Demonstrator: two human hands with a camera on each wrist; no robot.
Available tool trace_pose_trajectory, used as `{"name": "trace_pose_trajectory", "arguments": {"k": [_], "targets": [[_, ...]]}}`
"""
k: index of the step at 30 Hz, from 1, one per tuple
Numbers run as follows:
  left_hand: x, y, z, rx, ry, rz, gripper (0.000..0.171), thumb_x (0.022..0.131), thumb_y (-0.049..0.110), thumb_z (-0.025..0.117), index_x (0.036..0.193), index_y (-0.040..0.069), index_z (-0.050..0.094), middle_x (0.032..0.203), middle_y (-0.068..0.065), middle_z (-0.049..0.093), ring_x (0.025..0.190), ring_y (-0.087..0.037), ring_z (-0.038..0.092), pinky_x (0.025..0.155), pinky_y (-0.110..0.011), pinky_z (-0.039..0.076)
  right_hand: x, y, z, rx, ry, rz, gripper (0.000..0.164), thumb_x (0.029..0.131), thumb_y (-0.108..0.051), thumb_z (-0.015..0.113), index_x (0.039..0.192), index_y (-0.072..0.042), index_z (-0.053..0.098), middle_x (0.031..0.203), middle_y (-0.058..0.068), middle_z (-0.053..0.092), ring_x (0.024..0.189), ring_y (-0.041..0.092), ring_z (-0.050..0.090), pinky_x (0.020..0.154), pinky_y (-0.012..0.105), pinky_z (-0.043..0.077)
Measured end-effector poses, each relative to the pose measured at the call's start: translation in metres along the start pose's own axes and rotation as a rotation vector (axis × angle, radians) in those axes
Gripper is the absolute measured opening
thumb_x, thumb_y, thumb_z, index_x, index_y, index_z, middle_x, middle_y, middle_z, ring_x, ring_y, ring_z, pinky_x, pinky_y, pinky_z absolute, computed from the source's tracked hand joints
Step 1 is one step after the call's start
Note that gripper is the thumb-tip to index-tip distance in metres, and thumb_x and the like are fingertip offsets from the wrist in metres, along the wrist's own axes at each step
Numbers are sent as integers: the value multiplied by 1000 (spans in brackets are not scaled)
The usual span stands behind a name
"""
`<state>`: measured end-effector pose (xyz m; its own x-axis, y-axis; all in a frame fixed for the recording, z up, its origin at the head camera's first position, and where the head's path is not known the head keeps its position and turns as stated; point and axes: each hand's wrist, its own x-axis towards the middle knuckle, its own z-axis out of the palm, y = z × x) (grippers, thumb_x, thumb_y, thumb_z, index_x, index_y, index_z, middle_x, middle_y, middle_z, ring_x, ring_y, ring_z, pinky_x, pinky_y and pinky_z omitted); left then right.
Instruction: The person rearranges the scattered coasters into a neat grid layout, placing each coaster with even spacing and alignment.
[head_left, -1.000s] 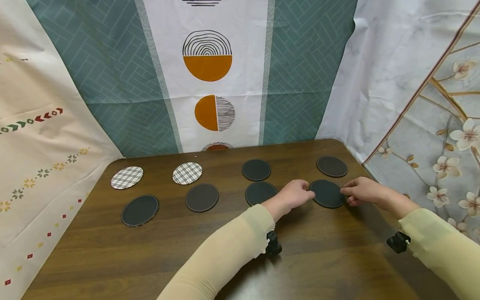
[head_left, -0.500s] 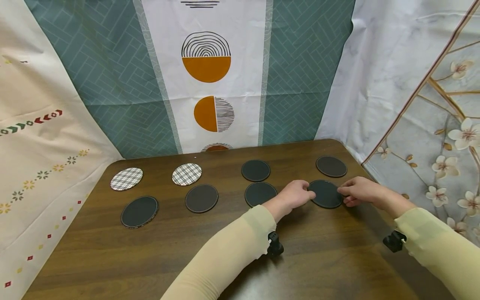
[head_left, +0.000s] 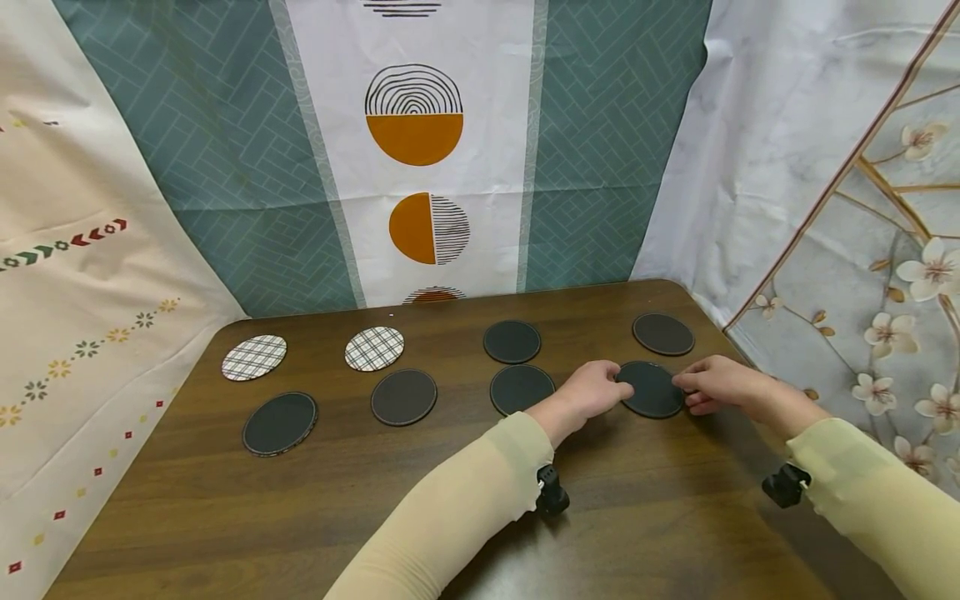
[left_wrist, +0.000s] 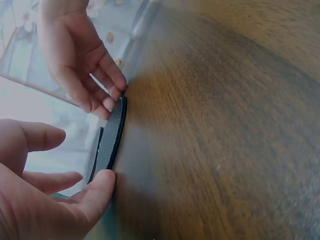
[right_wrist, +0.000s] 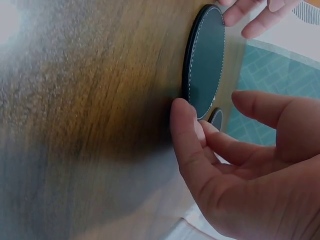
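A round dark coaster with pale edge stitching point(head_left: 651, 390) lies in the front row at the right of the table. My left hand point(head_left: 588, 390) pinches its left edge, with the thumb on the near side. At the opposite edge my right hand point(head_left: 716, 385) has thumb and fingertips on the rim. In the right wrist view the coaster point(right_wrist: 207, 60) shows its stitched top, and my right hand point(right_wrist: 250, 165) grips its nearest end. The left wrist view has the coaster point(left_wrist: 114, 132) nearly edge-on, with my left thumb against its lower end.
Behind the held coaster lies a brown coaster point(head_left: 663, 333). Two more dark coasters, one far point(head_left: 512, 342) and one near point(head_left: 521, 389), lie left of my left hand. Further left are a brown point(head_left: 403, 397), a black point(head_left: 280, 423) and two plaid coasters point(head_left: 374, 348). Patterned cloth hangs around the table.
The held coaster has shifted slightly left, and my right hand has come left with it. My left hand has stayed nearly in place; the other coasters lie as before.
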<state>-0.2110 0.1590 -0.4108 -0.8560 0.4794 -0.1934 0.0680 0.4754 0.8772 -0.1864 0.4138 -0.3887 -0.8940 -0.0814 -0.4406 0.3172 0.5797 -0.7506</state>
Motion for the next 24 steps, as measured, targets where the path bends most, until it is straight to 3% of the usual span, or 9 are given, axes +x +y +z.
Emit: {"name": "trace_pose_trajectory", "arguments": {"k": [7, 16, 24], "targets": [[-2, 2, 0, -43, 2, -19, 52, 106, 20, 73, 156, 7, 62, 153, -7, 65, 137, -21, 63, 111, -41, 53, -3, -2, 2, -30, -10, -6, 56, 118, -16, 49, 150, 29, 40, 137, 36, 52, 110, 26, 66, 94, 42, 64], [-4, 3, 0, -124, 31, -27, 51, 107, 16, 72, 155, 7, 62, 156, -5, 62, 142, -24, 59, 113, -44, 51, -4, -3, 7, 18, 2, 4, 61, 120, -16, 44, 156, 29, 27, 157, 48, 32, 138, 52, 51, 99, 41, 62], [-4, -2, -1, -171, 66, -41, 51, 105, 13, 71, 155, 6, 62, 154, -9, 63, 138, -26, 61, 113, -47, 51, -3, -4, 11, 64, 6, -10, 61, 120, -15, 43, 157, 29, 24, 159, 49, 29, 142, 55, 46, 101, 42, 61]]}}
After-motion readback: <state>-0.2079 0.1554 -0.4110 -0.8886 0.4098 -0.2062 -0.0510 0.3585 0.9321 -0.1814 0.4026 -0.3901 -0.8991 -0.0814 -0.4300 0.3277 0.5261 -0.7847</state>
